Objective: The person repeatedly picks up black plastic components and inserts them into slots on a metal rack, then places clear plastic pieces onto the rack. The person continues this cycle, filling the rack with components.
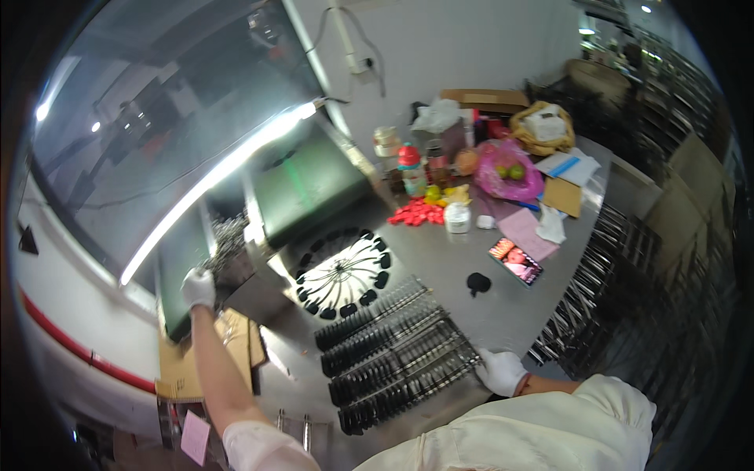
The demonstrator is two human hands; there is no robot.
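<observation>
My left hand [198, 288], in a white glove, reaches to the near-left side of a metal bin [255, 292] heaped with small shiny wire-like parts [228, 242]. Its fingers look curled in, and what they hold, if anything, is too small to make out. At the table's front right, my gloved right hand [501, 372] has its fingers closed at the right end of a rack of dark parts [397, 353], which stand packed in several slanting rows. Beyond the rack, black-tipped thin parts [339, 268] lie fanned in a ring on a brightly lit round surface.
A lit tube lamp [220, 184] slants above a green-topped surface [306, 188]. Red pieces [420, 212], a white jar [457, 218], a pink bag with fruit [509, 171] and a phone [516, 261] sit at the back right. A black piece [478, 283] lies apart. Cardboard [200, 365] is at left.
</observation>
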